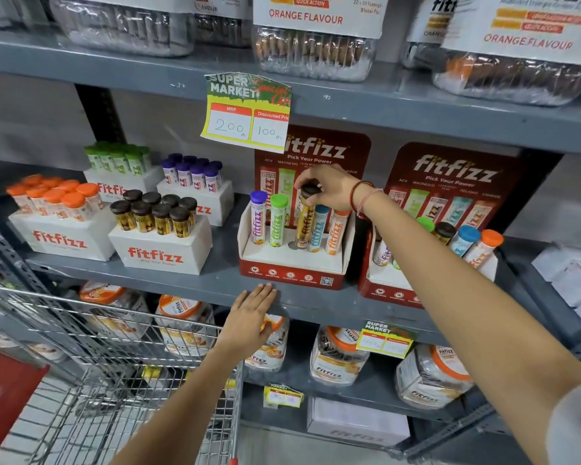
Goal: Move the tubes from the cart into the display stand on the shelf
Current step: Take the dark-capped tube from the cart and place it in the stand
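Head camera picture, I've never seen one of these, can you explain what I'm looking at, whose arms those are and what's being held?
There is no machine here. A person wears a camera on the head, so you see forward and down along their own two arms toward a shop shelf.

The right hand reaches up and holds a brown-capped tube by its cap, with the tube's lower end at the middle slot of the red and white display stand. Four tubes already stand there: purple-capped, green-capped, blue-capped and orange-capped.

The left hand is empty and lies flat, fingers at the shelf's front edge.

At lower left is the wire cart. White boxes of same-coloured tubes sit further left on the shelf.
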`<state>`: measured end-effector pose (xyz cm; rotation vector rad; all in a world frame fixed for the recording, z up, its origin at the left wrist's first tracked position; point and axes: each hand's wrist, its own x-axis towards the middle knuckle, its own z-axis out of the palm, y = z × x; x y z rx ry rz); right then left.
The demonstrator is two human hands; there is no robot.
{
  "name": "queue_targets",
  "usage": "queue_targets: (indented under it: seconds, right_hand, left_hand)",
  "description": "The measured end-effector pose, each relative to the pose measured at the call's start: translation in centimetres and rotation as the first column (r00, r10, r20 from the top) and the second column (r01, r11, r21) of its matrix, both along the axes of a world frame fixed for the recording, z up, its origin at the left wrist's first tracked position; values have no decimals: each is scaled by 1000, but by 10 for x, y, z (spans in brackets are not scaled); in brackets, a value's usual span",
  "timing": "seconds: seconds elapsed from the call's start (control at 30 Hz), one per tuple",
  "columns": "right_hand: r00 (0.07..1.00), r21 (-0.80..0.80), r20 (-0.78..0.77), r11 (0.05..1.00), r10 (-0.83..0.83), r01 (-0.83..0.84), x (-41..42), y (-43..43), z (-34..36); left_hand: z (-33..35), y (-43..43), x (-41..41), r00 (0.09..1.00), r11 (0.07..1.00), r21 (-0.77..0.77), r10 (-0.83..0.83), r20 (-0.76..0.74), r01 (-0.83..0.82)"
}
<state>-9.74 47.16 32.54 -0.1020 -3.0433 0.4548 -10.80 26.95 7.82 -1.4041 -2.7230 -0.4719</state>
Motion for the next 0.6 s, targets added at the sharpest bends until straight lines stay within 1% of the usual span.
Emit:
queue_targets:
  seconds: [0.33, 0.6]
  right_hand:
    - [997, -74, -74, 997, 6, -11, -17, 11, -18]
    - [996, -164, -93, 986, 12, -27, -20, 12, -27]
  left_hand:
    - [-4, -1, -3, 1000, 1000, -6, -6, -7, 6]
    - [-6, -2, -3, 1000, 1000, 0, -8, -23, 8]
